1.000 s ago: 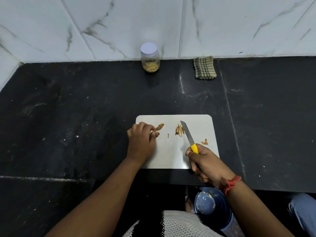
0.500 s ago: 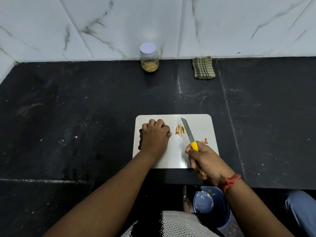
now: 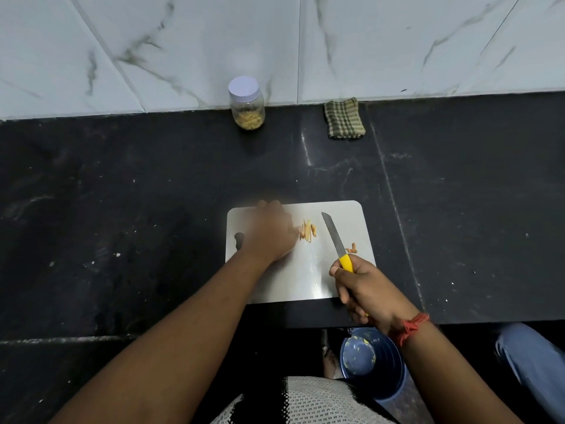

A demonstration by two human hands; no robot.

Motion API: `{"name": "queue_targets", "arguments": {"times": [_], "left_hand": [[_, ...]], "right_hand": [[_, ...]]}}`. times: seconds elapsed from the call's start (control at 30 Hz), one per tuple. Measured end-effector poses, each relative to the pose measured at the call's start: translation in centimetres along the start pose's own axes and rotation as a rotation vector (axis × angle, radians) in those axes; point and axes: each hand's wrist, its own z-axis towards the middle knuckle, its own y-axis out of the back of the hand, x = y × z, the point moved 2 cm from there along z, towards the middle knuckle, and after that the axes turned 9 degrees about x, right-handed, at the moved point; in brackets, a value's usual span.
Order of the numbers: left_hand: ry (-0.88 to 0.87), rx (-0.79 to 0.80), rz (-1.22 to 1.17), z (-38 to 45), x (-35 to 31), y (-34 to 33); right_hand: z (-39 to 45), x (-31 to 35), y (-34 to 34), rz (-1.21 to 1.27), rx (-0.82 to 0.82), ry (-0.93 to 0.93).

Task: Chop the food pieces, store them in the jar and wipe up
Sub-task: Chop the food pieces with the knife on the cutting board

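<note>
Black counter, white board (image 3: 336, 283); your right hand (image 3: 365, 286) grips the knife (image 3: 336, 240); left hand (image 3: 270, 232) blurred, grip unclear; tuck fingertips, steady strips (image 3: 307, 231) beside them before slicing.

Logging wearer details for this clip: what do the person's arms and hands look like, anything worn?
Both forearms are bare, with no sleeves in view. The right wrist carries a red-orange thread band, knotted and slightly frayed. The left hand is motion-blurred; no ring, watch or glove is visible on it or on the right hand.
</note>
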Motion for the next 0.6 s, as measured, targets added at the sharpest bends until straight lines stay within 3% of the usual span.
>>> {"name": "queue_targets", "arguments": {"times": [0.17, 0.33, 0.6], "left_hand": [[0.137, -0.161, -0.115, -1.2, 3.2, 0.8], [0.175, 0.006, -0.077, -1.7, 4.3, 0.8], [0.138, 0.010, -0.008, -0.8, 2.5, 1.4]], "right_hand": [[0.3, 0.3, 0.3, -0.019, 0.007, 0.004], [0.9, 0.6, -0.4, -0.046, 0.037, -0.006], [1.6, 1.1, -1.1, -0.070, 0.086, -0.005]]}}
